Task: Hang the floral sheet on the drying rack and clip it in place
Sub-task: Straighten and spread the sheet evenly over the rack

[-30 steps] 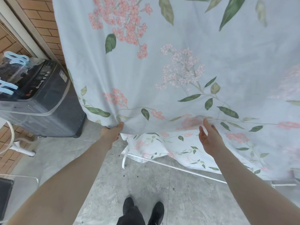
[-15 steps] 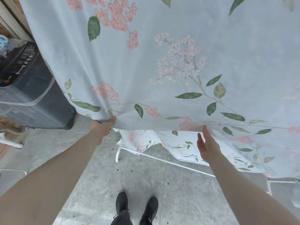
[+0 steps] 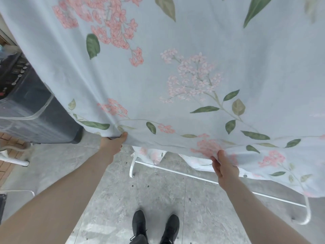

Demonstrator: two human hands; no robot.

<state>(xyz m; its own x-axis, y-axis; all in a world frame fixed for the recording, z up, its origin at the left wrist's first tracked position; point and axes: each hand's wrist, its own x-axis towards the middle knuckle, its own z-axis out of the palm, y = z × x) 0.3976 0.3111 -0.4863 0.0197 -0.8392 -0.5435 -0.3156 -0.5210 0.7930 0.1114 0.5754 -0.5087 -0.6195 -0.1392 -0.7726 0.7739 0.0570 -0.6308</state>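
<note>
The pale blue floral sheet (image 3: 175, 71) hangs in front of me and fills the upper view. My left hand (image 3: 113, 142) grips its bottom hem near the left corner. My right hand (image 3: 226, 169) pinches the hem further right, thumb on the near side and fingers behind the cloth. The back layer of the sheet shows below the hem. The white drying rack's base bar (image 3: 193, 176) runs along the floor under the sheet; the rack's top is hidden. No clips are visible.
A dark grey washing machine (image 3: 35, 118) stands at the left, close to the sheet's left edge. White tubing (image 3: 15, 162) lies beside it. Grey stone floor (image 3: 123, 199) spreads below, with my black shoes (image 3: 154, 226) near the bottom.
My right hand, open below the hem before, has closed on the hem. The left hand kept its grip. The view has shifted so the washing machine sits further left.
</note>
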